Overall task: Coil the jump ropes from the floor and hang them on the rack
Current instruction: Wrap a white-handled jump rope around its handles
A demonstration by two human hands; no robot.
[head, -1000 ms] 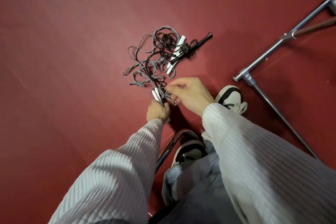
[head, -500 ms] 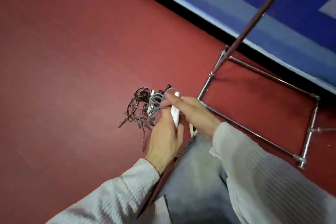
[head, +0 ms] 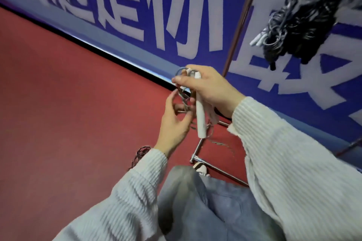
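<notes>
Chrome rack (head: 240, 23) stands against the blue wall, a dark bundle of ropes (head: 299, 25) already hung near its top; below that bundle the right hand (head: 211, 88) clamps the white handle (head: 200, 117) and grey cord (head: 183, 94), light and limp, likely to tangle; left hand (head: 174, 121), fingers spread, reaches for its loops.

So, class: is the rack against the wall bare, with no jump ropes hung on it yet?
No: a dark bundle of coiled jump ropes already hangs from the rack at the upper right, with white handles poking out of it.
</notes>
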